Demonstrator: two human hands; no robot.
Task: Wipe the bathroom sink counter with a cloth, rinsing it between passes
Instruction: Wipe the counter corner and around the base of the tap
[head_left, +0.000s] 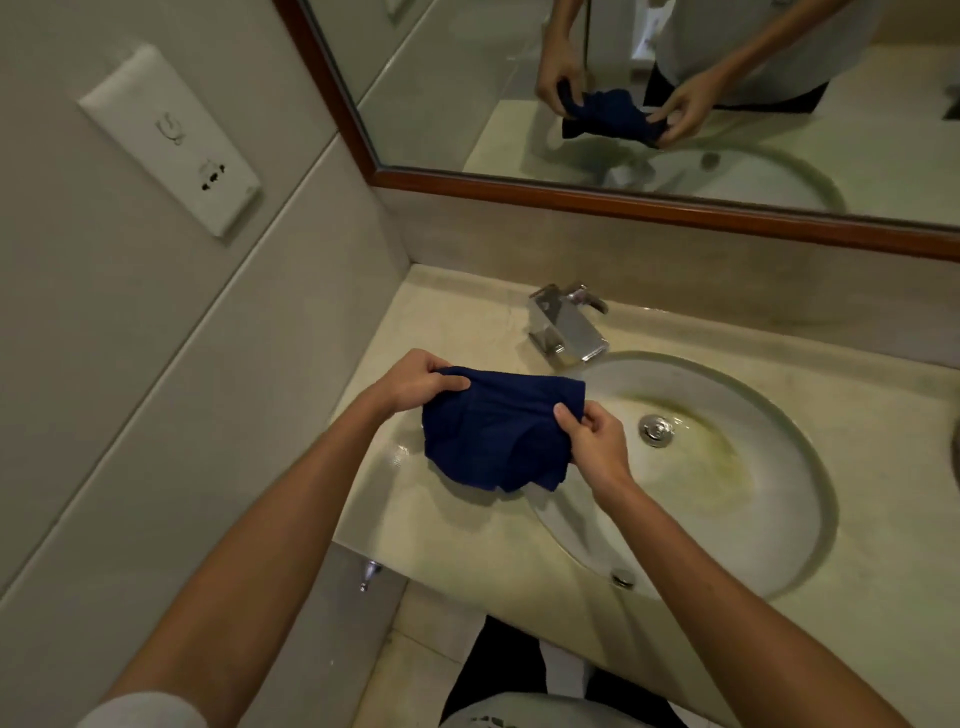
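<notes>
Left hand (415, 382) and right hand (592, 441) pinching blue cloth (493, 436) by its far edge, over counter (467, 525) at left rim of sink (779, 519), faucet (569, 332) beyond

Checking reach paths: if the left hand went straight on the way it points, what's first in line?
The left hand points up-right along the counter; past the cloth it grips, the faucet looks first, though depth is unclear.
</notes>
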